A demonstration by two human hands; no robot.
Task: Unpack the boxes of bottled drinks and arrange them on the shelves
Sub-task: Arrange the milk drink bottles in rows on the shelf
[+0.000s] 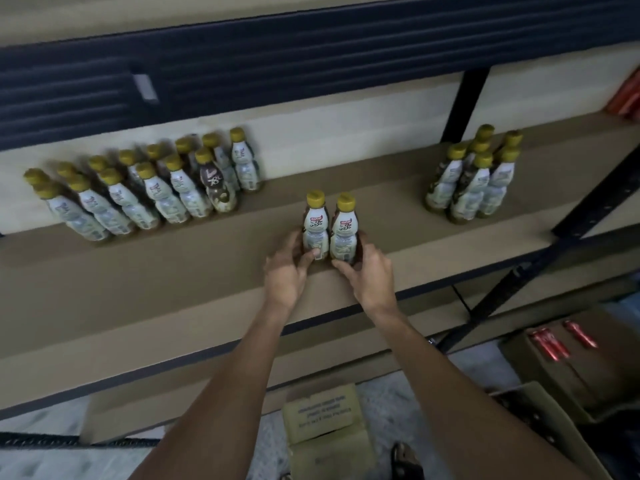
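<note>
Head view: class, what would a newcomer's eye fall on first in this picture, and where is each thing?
First, two gold-capped bottles side by side at the middle of the shelf: the left bottle gripped by the left hand, the right bottle by the right hand. Then the long row of bottles at the shelf's left end, and a smaller cluster towards its right.

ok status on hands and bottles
Left hand grips left bottle, right hand grips right bottle. Both upright at the shelf. Left group, right group stand clear.
</note>
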